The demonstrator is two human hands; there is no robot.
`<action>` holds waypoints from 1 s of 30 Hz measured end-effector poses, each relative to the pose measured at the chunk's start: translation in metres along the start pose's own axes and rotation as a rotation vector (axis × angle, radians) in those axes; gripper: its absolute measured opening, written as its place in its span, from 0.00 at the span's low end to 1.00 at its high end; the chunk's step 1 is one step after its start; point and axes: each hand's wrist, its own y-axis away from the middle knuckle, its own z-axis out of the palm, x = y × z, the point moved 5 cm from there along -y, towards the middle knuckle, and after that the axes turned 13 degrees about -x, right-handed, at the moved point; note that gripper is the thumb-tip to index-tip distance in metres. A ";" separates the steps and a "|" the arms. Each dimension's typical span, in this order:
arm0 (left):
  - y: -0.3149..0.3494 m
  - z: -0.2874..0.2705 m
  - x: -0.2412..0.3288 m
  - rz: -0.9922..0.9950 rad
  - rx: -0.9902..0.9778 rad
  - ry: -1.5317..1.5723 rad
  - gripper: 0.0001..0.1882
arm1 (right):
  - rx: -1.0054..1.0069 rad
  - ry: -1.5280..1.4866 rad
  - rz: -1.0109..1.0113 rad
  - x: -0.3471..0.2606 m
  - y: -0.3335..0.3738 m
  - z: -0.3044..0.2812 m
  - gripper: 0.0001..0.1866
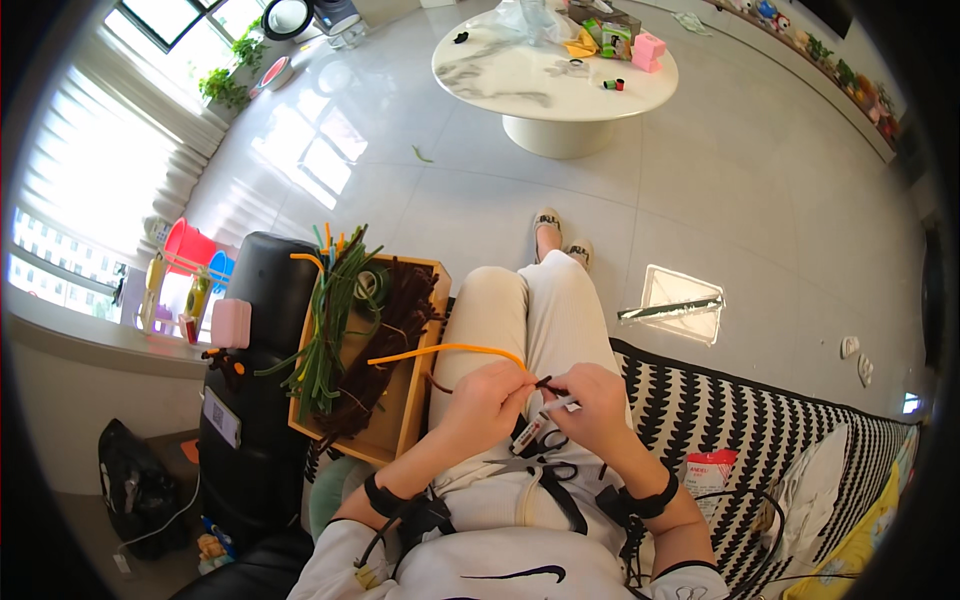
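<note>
My left hand [486, 402] pinches an orange pipe cleaner [448, 349] above my lap; its long end arcs out to the left. A short dark brown pipe cleaner [546, 384] runs between the fingertips of both hands. My right hand [594, 402] is closed on the brown one, close against the left. A white tube with dark print [530, 432] slants below the right hand; whether that hand holds it or it rests on my lap I cannot tell. Scissors with black handles [560, 470] lie on my lap beneath the hands.
At my left, a wooden box [402, 425] holds green pipe cleaners [340, 320], brown pipe cleaners [385, 350] and a roll of tape [371, 287]. A black armrest [262, 400] stands beyond it. Ahead is a round white table [480, 75]. A red-and-white packet [708, 470] lies on the patterned sofa cover [665, 410].
</note>
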 end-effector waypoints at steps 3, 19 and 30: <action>-0.001 -0.002 0.008 0.076 0.069 -0.141 0.03 | -0.178 -0.555 0.501 0.018 0.008 0.009 0.11; 0.008 0.021 -0.034 -0.335 -0.266 0.842 0.04 | 0.017 -0.251 -0.134 -0.010 -0.001 -0.010 0.08; 0.004 0.002 0.008 0.278 0.124 -0.380 0.06 | -0.131 -0.772 0.553 0.017 0.005 0.011 0.06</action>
